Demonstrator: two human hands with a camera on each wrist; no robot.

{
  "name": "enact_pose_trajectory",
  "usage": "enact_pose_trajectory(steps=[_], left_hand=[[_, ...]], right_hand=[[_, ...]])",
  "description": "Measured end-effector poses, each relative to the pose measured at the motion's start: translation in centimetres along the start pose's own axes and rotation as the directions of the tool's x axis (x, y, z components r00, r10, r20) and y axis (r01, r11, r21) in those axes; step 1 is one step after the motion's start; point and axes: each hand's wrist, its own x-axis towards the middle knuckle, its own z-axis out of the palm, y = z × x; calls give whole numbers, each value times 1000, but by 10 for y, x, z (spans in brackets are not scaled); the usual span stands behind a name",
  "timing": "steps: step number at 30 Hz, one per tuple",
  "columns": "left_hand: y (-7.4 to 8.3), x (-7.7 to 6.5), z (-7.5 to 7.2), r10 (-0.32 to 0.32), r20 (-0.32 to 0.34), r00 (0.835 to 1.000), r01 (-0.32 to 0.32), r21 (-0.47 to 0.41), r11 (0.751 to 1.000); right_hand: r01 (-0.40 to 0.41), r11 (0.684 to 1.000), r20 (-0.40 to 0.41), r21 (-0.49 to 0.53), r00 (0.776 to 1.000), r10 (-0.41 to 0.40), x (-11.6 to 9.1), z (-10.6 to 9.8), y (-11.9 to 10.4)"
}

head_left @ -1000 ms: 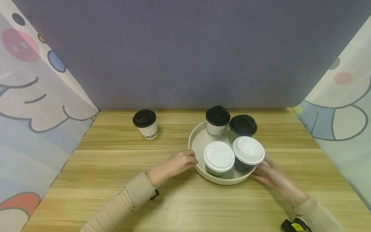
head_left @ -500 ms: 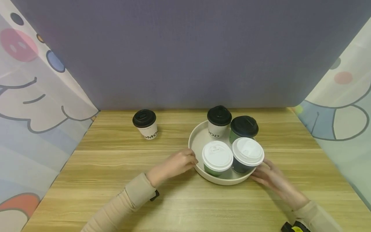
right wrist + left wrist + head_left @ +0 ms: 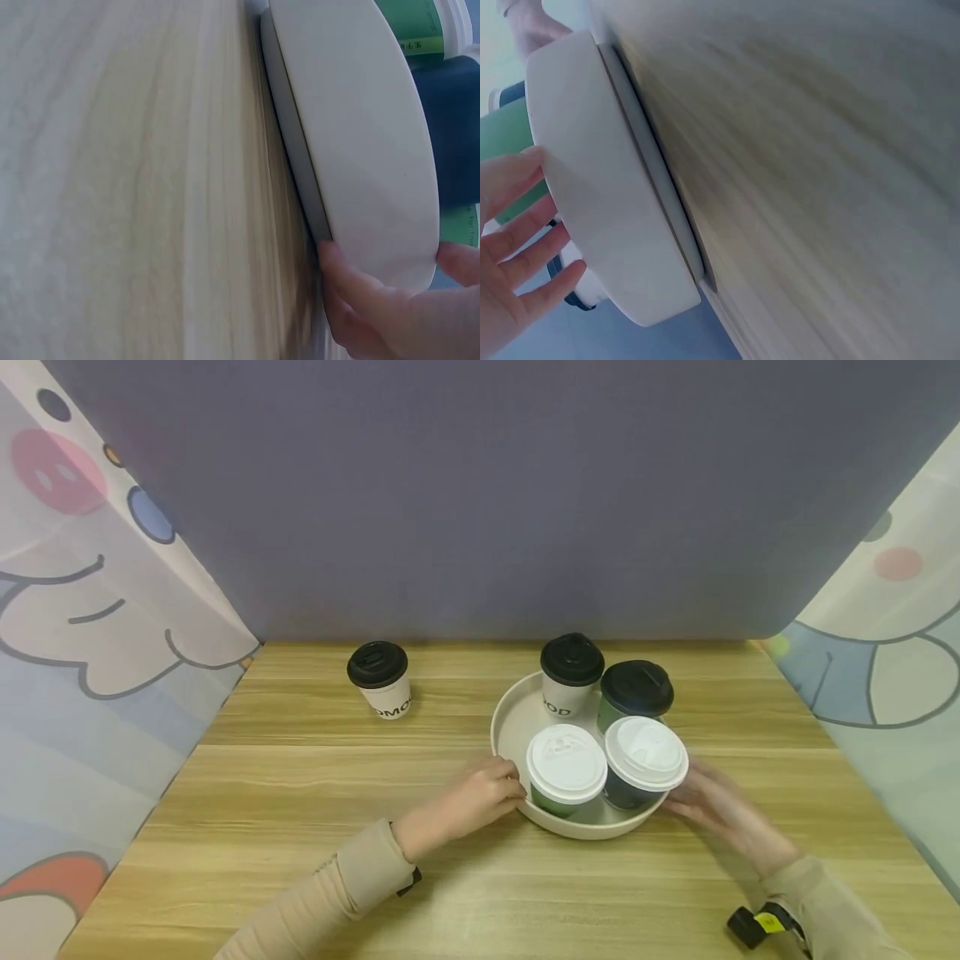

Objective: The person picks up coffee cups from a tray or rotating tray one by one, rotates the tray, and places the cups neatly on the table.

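A round cream tray (image 3: 585, 828) holds several lidded paper cups. At its front are a green cup with a white lid (image 3: 566, 765) and a dark blue cup with a white lid (image 3: 647, 753). Behind them stand a white cup with a black lid (image 3: 566, 693) and a green cup with a black lid (image 3: 636, 689). My left hand (image 3: 480, 797) touches the tray's left rim, fingers spread in the left wrist view. My right hand (image 3: 723, 810) grips the tray's right side; the right wrist view shows thumb (image 3: 459, 259) at the rim and fingers at the base.
Another white paper cup with a black lid (image 3: 386, 689) stands on the wooden table (image 3: 300, 777), left of the tray. A grey panel (image 3: 480, 502) rises along the table's back edge. Cartoon-printed cloths hang at both sides.
The left hand has moved slightly right and toward the front along the rim. The cups have shifted slightly clockwise with the tray. The right hand stays at the tray's right side.
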Motion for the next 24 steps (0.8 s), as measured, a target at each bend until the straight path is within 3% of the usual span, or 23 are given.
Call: enact_pose_trajectory(steps=[4, 11, 19, 24], left_hand=[[2, 1, 1, -26, -8, 1000, 26, 14, 1000], [-4, 0, 1, -35, -31, 999, 34, -35, 999], [-18, -3, 0, -38, 20, 999, 40, -131, 991], [-28, -5, -1, -69, 83, 994, 84, -195, 977]], right_hand=[[-29, 999, -26, -46, 999, 28, 0, -2, -1], [-50, 997, -15, -64, 999, 50, -3, 1, -1], [-62, 996, 44, 66, 997, 59, -6, 7, 5], [-58, 997, -15, 43, 998, 59, -11, 17, 8]])
